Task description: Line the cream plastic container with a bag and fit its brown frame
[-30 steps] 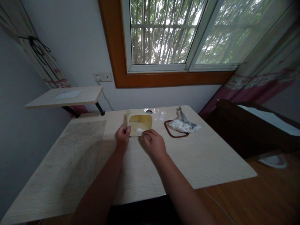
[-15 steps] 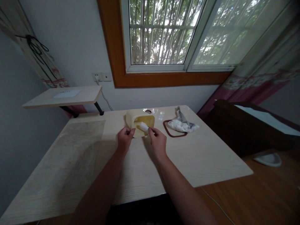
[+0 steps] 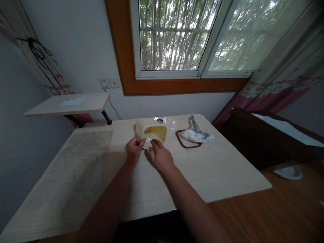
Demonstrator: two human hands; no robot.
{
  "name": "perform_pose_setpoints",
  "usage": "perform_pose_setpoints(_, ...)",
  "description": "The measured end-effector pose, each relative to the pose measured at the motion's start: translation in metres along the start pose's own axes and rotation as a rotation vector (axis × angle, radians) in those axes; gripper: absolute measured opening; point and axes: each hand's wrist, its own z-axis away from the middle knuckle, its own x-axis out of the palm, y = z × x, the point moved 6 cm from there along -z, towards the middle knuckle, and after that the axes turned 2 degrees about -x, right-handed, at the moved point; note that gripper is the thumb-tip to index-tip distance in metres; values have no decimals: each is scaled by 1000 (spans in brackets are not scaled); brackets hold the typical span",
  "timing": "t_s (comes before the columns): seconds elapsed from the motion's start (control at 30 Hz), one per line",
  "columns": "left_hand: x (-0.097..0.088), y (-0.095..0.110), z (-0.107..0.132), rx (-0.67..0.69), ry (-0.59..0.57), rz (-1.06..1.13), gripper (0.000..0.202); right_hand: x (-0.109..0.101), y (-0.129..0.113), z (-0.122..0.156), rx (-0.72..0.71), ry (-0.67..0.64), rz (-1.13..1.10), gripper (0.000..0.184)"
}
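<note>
A cream plastic box (image 3: 140, 127) lies on its side on the table, its open mouth turned toward me. My left hand (image 3: 133, 151) is closed on the box's near left edge, thumb at the rim. In the fingers of my right hand (image 3: 162, 157) is a small wad of white tissue (image 3: 149, 140), pressed at the lower left part of the box's rim, close to my left thumb. The fingers of the right hand partly cover the tissue and the lower rim.
To the right lie a reddish-brown frame (image 3: 188, 147) and a crumpled clear bag with white contents (image 3: 195, 135) overlapping it. A raised shelf (image 3: 93, 103) on black legs stands at the table's back left. A clear sheet (image 3: 86, 162) covers the left side of the table.
My right hand has moved left with the tissue, from the box's open mouth to its lower left rim. The left hand and the box have stayed in place.
</note>
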Motion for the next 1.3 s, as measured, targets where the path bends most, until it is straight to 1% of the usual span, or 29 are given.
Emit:
perform_pose_setpoints(0.1,1,-2,0,-40,-9,58,42,2,-4,1,-30,-40,31,54)
perform_pose_setpoints(0.23,5,-2,1,-73,-75,82,43,6,-9,2,-94,-73,6,63)
perform_pose_setpoints(0.33,5,-1,1,-72,-101,104,42,8,-16,4,-185,-74,-54,69)
perform_pose_setpoints(0.4,5,-1,1,-74,-111,118,42,8,-19,4,-210,-65,-66,70)
perform_pose_setpoints(0.5,5,0,0,-90,-122,143,43,8,-16,4,-167,-64,-19,65)
perform_pose_setpoints(0.6,5,2,0,-93,-119,172,44,5,-7,2,-67,-62,69,60)
perform_pose_setpoints(0.7,5,0,-1,-90,-104,198,46,3,3,0,32,-51,152,60)
perform_pose_setpoints(0.77,6,-3,-2,-93,-108,210,47,2,7,0,66,-39,182,60)
perform_pose_setpoints(0.87,7,-7,-2,-91,-126,229,46,4,2,1,35,-29,166,61)
perform_pose_setpoints(1.0,7,-9,-2,-90,-146,239,45,10,-14,4,-109,-27,60,63)
perform_pose_setpoints(1.07,7,-8,-1,-90,-151,236,45,11,-19,5,-150,-20,26,64)
perform_pose_setpoints(1.13,6,-8,-1,-96,-148,247,45,11,-17,4,-137,-14,33,64)
perform_pose_setpoints(1.3,5,-7,-3,-94,-129,271,47,4,3,0,39,-11,133,60)
